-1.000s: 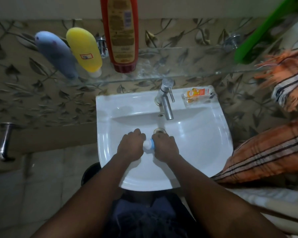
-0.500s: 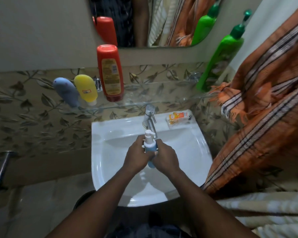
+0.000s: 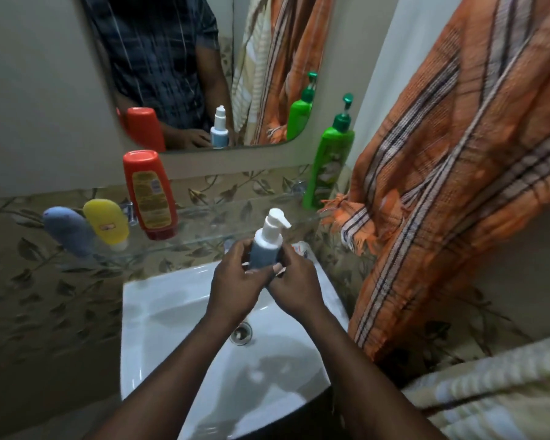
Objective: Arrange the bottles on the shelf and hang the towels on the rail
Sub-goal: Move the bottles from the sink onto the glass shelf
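Blue pump bottle [image 3: 264,252] at frame centre: left hand [image 3: 235,285] and right hand [image 3: 296,289] both curl round it; print on the red bottle [image 3: 148,195] is illegible.

I'm in a home bathroom. White wall-hung sink [image 3: 159,328] in front of me, drain [image 3: 241,333] in the bowl. Mirror [image 3: 172,58] above it, showing my shirt. Glass shelf [image 3: 204,236] between mirror and sink carries toiletries: red bottle [image 3: 149,195], yellow bottle [image 3: 107,222] and blue bottle [image 3: 69,231] standing cap-down, green bottle [image 3: 329,166] with a pump at the right end. Leaf-pattern tiles [image 3: 29,296] on the wall. Striped orange towel [image 3: 458,185] hangs on the right, cream towel [image 3: 489,392] below it. Domestic scale, one basin.
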